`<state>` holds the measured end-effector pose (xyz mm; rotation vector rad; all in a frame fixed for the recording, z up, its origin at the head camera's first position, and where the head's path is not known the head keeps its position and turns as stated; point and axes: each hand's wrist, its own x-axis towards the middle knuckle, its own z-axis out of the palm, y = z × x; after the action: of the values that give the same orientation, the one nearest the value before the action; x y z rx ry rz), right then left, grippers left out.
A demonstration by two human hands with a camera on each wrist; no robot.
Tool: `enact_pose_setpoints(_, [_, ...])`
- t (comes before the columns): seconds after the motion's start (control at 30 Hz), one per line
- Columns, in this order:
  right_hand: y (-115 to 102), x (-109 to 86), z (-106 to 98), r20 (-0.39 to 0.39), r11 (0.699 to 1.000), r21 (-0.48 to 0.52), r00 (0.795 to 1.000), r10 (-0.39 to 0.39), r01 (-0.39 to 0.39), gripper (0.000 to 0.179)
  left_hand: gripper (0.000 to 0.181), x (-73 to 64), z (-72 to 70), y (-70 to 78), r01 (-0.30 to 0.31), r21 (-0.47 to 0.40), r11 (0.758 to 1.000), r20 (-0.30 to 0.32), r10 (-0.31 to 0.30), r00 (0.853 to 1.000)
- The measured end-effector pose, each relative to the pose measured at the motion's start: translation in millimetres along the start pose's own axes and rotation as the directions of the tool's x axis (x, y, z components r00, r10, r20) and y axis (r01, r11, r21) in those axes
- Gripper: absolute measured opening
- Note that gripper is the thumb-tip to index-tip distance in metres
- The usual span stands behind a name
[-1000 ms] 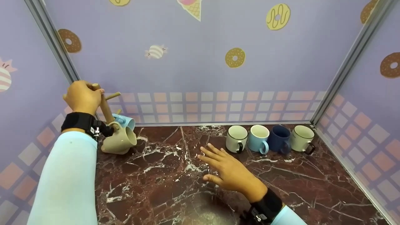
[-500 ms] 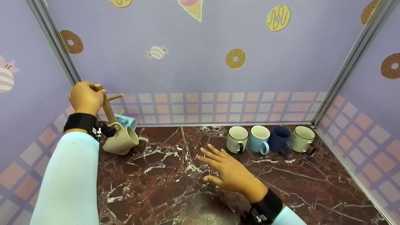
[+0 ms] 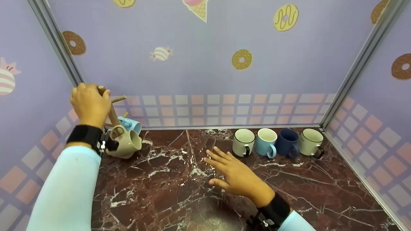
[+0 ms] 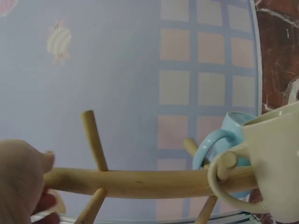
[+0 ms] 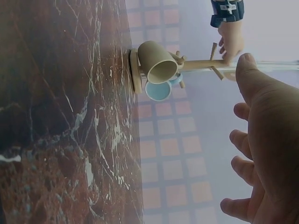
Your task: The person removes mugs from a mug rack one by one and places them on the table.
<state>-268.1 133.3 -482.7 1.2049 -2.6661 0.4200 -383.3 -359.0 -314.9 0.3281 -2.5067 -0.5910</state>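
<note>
My left hand point(image 3: 91, 104) is at the top of a wooden mug tree point(image 4: 154, 183) at the back left, its fingers curled about the upper end of the post. Low on the tree hang a beige mug point(image 3: 128, 144) and a light blue mug point(image 3: 132, 125), both by their handles on pegs and tilted with mouths outward. Upper pegs point(image 4: 93, 140) stick out bare near that hand. My right hand point(image 3: 236, 175) hovers or rests over the middle of the tabletop, fingers spread and holding nothing; whether it touches the surface I cannot tell.
At the back right stand a white mug with a black handle point(image 3: 243, 144), a light blue mug point(image 3: 266, 142), a navy mug point(image 3: 286, 144) and another white mug point(image 3: 310, 142), side by side. Purple patterned walls point(image 3: 199, 73) enclose the dark red marbled tabletop point(image 3: 154, 192).
My left wrist has dropped slightly and the hand has turned a little at the post's top. The mug tree has shifted very slightly right in view. My right hand stays put.
</note>
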Motion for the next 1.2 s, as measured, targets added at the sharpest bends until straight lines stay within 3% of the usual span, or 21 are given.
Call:
enact_pose_setpoints(0.1, [-1,-0.4,0,0.006,1.0,0.011,1.0,0.0,0.0,0.082,0.05,-14.5,6.8,6.9,-0.111,-0.001,0.994,-0.121,0.11,0.987])
enact_pose_setpoints(0.2, [0,-0.9,0,0.011,1.0,0.009,1.0,0.001,-0.001,0.082,0.042,-32.3,19.2,16.8,-0.216,-0.044,0.976,-0.252,0.198,0.947])
enact_pose_setpoints(0.27, [1,-1.4,0,0.014,1.0,0.007,1.0,0.004,-0.004,0.082,0.037,-44.7,31.3,24.4,-0.258,-0.094,0.962,-0.309,0.218,0.926])
enact_pose_setpoints(0.37, [1,-1.7,0,0.017,1.0,0.003,1.0,0.007,-0.007,0.083,0.036,-65.5,52.7,30.8,-0.292,-0.186,0.938,-0.352,0.214,0.911])
enact_pose_setpoints(0.53, [0,-0.3,0,0.02,1.0,0.011,1.0,0.006,-0.006,0.084,0.05,-97.4,89.4,14.1,-0.295,-0.249,0.923,-0.344,0.201,0.917])
enact_pose_setpoints(0.77, [-2,1.2,-1,0.014,1.0,0.017,1.0,-0.001,0.0,0.083,0.075,-125.4,122.8,-31.3,-0.175,-0.22,0.96,-0.289,0.107,0.951])
enact_pose_setpoints(0.97, [-3,1.7,1,0.019,1.0,0.017,1.0,-0.004,0.004,0.083,0.108,-136.7,130.4,-61.9,-0.069,-0.18,0.981,-0.242,0.023,0.97])
enact_pose_setpoints(1.2, [-4,0.4,1,0.02,1.0,0.014,1.0,-0.003,0.003,0.083,0.144,-132.5,129.4,-79.5,0.052,-0.126,0.991,-0.071,-0.062,0.996])
